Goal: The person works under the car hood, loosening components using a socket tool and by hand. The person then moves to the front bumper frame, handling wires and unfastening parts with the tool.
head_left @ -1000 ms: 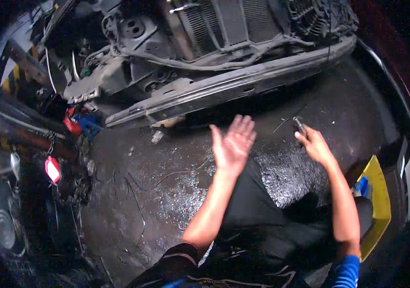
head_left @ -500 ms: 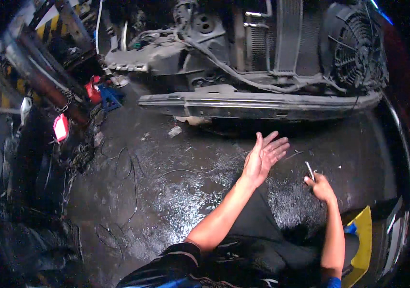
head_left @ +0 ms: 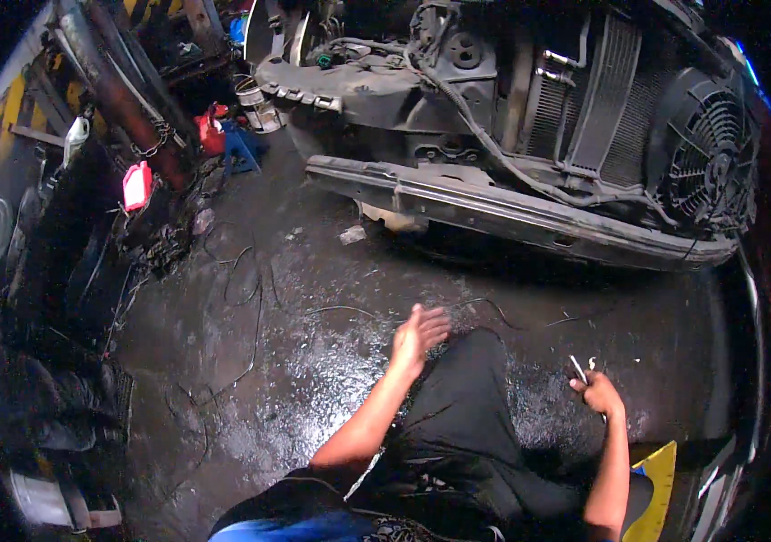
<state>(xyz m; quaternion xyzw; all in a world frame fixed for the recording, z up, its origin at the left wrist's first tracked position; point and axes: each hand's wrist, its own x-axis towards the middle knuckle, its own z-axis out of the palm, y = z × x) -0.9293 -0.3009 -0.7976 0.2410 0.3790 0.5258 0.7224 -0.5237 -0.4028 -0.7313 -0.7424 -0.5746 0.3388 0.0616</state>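
Observation:
My left hand [head_left: 420, 339] is held out above my bent knee, its fingers stretched and nothing in it. On the right, my right hand [head_left: 600, 395] is closed around a slim silver metal tool [head_left: 577, 368]; one end sticks out past the thumb, and its exact kind is too small to tell. Ahead of both hands is the stripped front of a car, with a bare metal bumper bar [head_left: 530, 210] across it. Behind the bar are a radiator [head_left: 607, 95] and a round black cooling fan [head_left: 713, 163]. Neither hand touches the car.
A thin dark cable [head_left: 255, 334] lies on the wet, dirty floor [head_left: 313, 370]. At the left stand a red container [head_left: 211, 134], a blue stand [head_left: 241, 149], a paint-stained bucket [head_left: 259, 108] and a pink-and-white bottle [head_left: 136, 187]. Something yellow [head_left: 658, 488] is beside my right forearm.
My view has swung, so the car now sits tilted and farther right. My left hand has drawn back toward me and left, still open. The right hand keeps the silver tool.

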